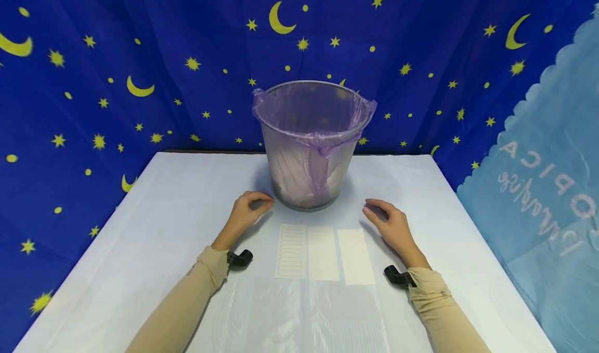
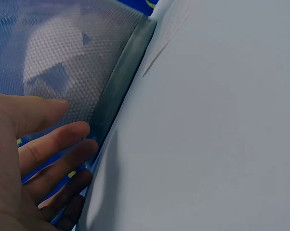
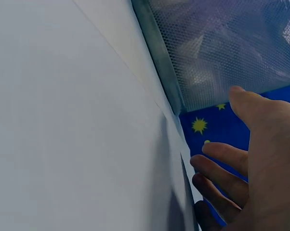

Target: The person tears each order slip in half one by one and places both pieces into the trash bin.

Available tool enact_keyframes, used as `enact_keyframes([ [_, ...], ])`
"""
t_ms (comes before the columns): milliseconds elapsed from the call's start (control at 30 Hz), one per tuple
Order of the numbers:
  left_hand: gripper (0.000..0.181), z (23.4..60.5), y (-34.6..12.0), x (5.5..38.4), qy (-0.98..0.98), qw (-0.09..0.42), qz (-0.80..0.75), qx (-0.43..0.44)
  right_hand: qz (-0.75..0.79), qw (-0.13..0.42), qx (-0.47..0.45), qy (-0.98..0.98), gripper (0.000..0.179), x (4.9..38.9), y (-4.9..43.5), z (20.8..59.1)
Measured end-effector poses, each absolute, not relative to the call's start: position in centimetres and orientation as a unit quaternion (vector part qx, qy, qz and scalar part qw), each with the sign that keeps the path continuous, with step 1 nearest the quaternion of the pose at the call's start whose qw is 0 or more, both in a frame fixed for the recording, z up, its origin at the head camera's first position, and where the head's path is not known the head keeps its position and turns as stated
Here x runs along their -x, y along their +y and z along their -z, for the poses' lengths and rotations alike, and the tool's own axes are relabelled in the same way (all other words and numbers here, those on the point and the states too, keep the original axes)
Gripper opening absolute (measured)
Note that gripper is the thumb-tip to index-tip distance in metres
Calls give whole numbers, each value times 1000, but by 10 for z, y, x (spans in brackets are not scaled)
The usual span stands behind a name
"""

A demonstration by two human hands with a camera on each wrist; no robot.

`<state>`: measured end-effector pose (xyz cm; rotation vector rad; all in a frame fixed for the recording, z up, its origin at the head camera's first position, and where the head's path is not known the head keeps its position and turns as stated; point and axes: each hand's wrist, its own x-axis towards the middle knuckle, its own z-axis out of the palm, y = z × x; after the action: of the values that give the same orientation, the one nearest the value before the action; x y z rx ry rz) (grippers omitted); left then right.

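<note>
A round mesh wastebasket (image 1: 290, 160) stands upright at the back of the table, lined with a translucent purple bag (image 1: 318, 145) folded over its rim. Pale crumpled contents show through its lower mesh. My left hand (image 1: 250, 210) hovers beside the basket's lower left, fingers loosely bent and holding nothing. To the right of the basket, my right hand (image 1: 389, 223) is held with thumb and fingers apart, also holding nothing. Between the hands lie three paper slips in a row: a lined slip (image 1: 292, 251), a plain middle slip (image 1: 323, 253) and a plain right slip (image 1: 356, 257).
Clear plastic sheets or bags (image 1: 327, 316) lie flat at the near side of the white table (image 1: 444, 212). A blue star-and-moon curtain (image 1: 210, 41) hangs behind, with a light blue cloth (image 1: 552, 186) at the right. A black wrist mount (image 1: 241, 258) sits at the left cuff.
</note>
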<state>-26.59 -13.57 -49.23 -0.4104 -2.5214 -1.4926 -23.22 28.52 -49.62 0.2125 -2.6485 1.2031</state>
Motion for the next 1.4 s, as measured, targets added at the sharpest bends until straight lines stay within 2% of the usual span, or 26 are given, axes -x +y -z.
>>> enact_keyframes([
  [267, 13, 497, -123, 259, -853, 97, 483, 174, -400, 89, -84, -908, 52, 227, 274, 495],
  [467, 13, 499, -113, 256, -849, 109, 462, 233, -408, 88, -106, -903, 47, 223, 265, 492],
  [900, 38, 492, -103, 250, -870, 68, 382, 303, -428, 96, -111, -892, 39, 223, 263, 491],
  [1400, 28, 485, -98, 245, -864, 39, 404, 298, -439, 98, -104, -887, 36, 222, 263, 494],
])
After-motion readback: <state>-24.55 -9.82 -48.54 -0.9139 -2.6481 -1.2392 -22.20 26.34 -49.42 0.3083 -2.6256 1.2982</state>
